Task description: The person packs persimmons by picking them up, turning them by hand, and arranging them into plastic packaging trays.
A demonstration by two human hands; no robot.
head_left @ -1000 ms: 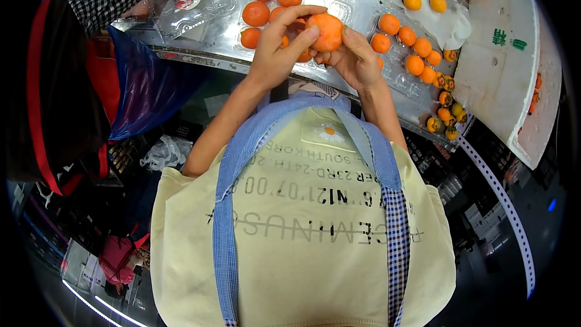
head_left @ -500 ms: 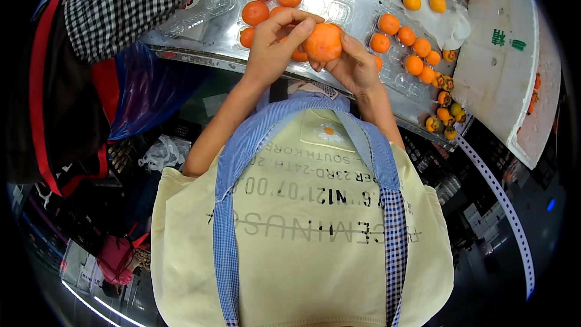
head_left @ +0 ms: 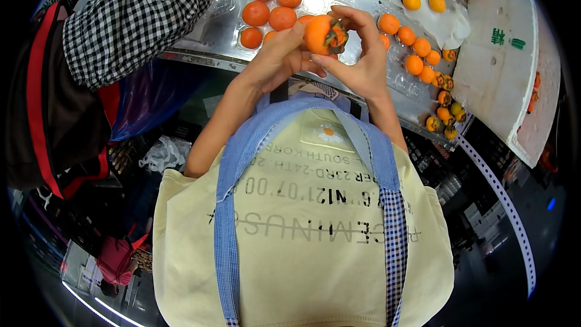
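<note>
An orange persimmon (head_left: 319,34) is held up between my two hands over the metal table's front edge, its green-brown calyx turned to the right. My left hand (head_left: 275,54) holds its left side, with the fingers partly hidden behind it. On the right, the curved fingers and thumb of my right hand (head_left: 361,54) are around the calyx side. Just behind my hands, a clear plastic tray (head_left: 327,1) bears several persimmons (head_left: 282,18) in its left part. Another clear tray with smaller orange fruit (head_left: 414,65) lies to the right.
A co-worker's checkered sleeve (head_left: 136,21) reaches over the table at the left. Two yellow-orange fruits (head_left: 411,1) rest on a white sheet (head_left: 451,24). Loose persimmons (head_left: 445,99) lie near a white foam box (head_left: 493,66) at the right. Metal table (head_left: 227,36) edge runs before me.
The persimmon has been turned so that its calyx now shows on the right. My right hand's fingers have risen around that side. The co-worker's sleeve has moved right and down.
</note>
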